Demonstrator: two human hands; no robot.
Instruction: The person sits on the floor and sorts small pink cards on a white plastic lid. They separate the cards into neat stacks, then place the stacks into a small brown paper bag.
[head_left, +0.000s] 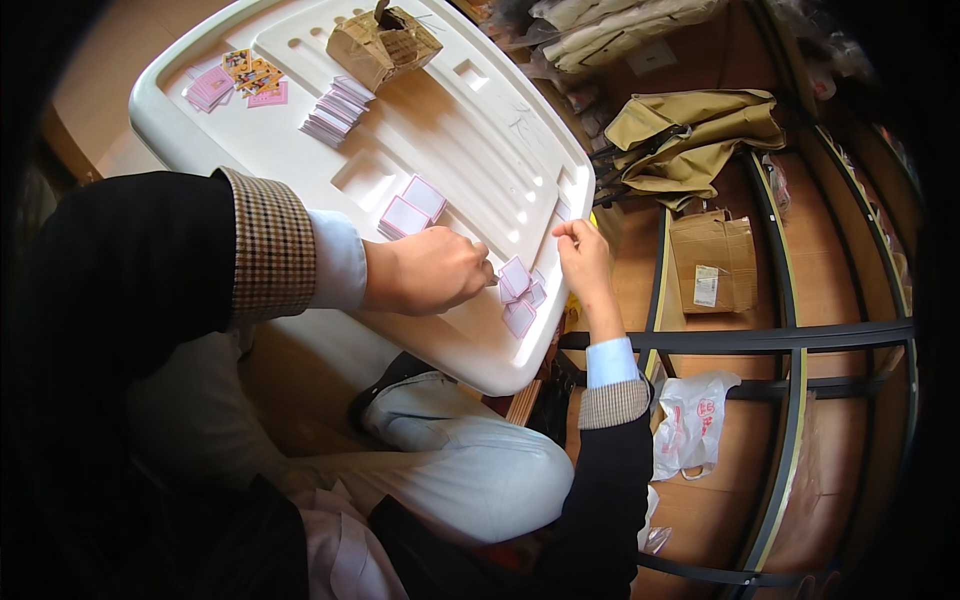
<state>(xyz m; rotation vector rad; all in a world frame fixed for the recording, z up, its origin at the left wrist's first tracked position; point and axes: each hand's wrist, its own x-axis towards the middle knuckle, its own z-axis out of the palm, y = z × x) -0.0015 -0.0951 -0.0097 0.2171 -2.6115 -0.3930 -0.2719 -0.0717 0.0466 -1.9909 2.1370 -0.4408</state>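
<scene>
My left hand (433, 271) hovers over a white plastic storage-box lid (281, 150), its fingers curled downward. A small dark edge shows at its fingertips, too little to identify. Just right of it, several pink-bordered cards (517, 277) lie in a loose, overlapping heap. Close behind the left hand sit two overlapping piles of pink-bordered cards (409, 214). My right hand (583, 255) is bent at the lid's right rim, thumb and forefinger close together. Whether it grips anything is unclear. Pale cards (562, 210) lie by its fingers, partly hidden.
A leaning row of cards (337, 111) stands near a torn cardboard box (384, 46). Pink and orange printed cards (251, 79) lie at the far left. Right of the lid are shelves holding a carton (712, 262), khaki fabric (697, 142) and a plastic bag (691, 427).
</scene>
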